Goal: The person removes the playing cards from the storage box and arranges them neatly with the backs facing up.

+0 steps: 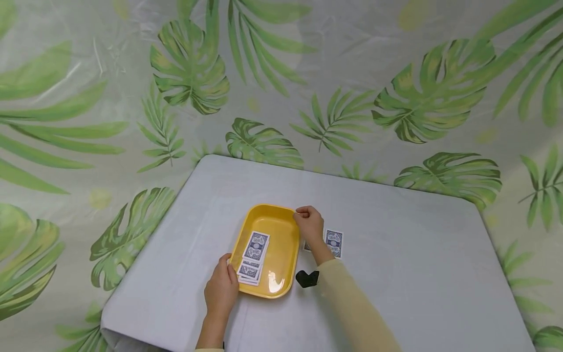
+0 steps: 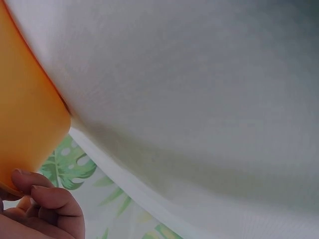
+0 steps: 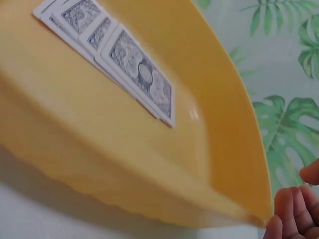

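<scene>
A yellow tray (image 1: 281,244) sits on the white-covered table, tall sides around it. Inside, towards its left side, overlapping blue-backed playing cards (image 1: 256,246) lie face down. My left hand (image 1: 221,288) holds the tray's left rim; in the left wrist view, thumb and fingers (image 2: 52,199) pinch the edge. My right hand (image 1: 310,226) is at the tray's far right corner. The right wrist view shows its fingers (image 3: 286,209) bent beside that corner, the thumb apart from them and nothing visible between.
Right of the tray, a blue-backed card (image 1: 334,239) lies on the table (image 1: 418,259), with another partly behind my right hand. A black heart-shaped patch (image 1: 307,278) shows beside the right sleeve. A leaf-patterned sheet (image 1: 338,117) stands behind the table.
</scene>
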A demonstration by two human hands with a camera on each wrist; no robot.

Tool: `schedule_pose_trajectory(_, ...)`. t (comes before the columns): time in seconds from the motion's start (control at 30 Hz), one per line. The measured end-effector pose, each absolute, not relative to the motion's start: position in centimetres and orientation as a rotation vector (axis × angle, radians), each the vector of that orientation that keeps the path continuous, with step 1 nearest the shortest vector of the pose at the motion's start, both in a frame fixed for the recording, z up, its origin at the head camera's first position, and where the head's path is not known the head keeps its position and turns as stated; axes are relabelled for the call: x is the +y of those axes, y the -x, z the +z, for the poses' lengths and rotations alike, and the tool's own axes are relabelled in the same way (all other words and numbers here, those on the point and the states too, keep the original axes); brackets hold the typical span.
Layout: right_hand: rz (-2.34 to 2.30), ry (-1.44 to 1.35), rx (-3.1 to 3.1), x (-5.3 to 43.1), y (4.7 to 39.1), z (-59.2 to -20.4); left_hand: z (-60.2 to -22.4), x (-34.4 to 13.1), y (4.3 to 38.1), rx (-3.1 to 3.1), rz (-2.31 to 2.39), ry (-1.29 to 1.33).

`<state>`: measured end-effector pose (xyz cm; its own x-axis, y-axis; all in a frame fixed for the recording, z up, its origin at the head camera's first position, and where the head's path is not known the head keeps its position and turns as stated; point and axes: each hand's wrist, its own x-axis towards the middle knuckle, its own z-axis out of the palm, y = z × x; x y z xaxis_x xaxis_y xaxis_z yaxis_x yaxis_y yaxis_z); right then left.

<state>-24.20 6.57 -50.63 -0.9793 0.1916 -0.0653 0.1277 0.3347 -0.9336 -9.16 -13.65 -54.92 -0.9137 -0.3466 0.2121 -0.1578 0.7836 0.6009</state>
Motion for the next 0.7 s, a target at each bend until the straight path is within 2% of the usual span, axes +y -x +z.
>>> schedule_pose_trajectory(0.7,1.773,0.086,-2.547,2.5,24.1,-51.9,-55.1,-13.8,9.2,-2.644,-0.850,-0.362)
